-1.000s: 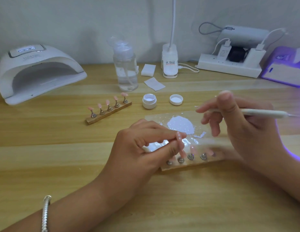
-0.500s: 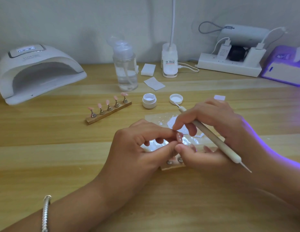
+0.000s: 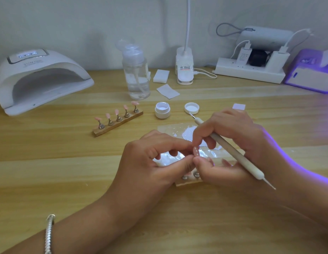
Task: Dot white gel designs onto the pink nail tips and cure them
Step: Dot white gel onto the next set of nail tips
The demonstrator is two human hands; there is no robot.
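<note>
The left hand (image 3: 156, 158) has its fingers curled; thumb and forefinger pinch one pink tip (image 3: 196, 150), which stands roughly upright and carries white dots. The right hand (image 3: 232, 142) is curled round the pen (image 3: 231, 149), whose shaft lies slantwise through the fingers. One fine point of the pen faces away from the person, the other faces the near right. The right thumb meets the left thumb just below the tip.

Under both hands lies the clear palette (image 3: 167, 128), with a patch of white gel (image 3: 188, 133) on it. The near stand (image 3: 183, 183) sits at the palette's near edge, mostly hidden by the hands; two of its metal holders show.

Beyond the palette are the open jar (image 3: 162, 111) and, just beside it to the right, its lid (image 3: 191, 108). The pen's far point ends close to the lid. To the left, well apart from the hands, the far stand (image 3: 121, 125) holds five pink tips (image 3: 116, 111).

At the rear of the tabletop (image 3: 68, 171) are the curing lamp (image 3: 38, 77) at left, the bottle (image 3: 135, 74) near centre, and the power strip (image 3: 251, 72) at right. A bracelet (image 3: 48, 233) is on the left wrist.
</note>
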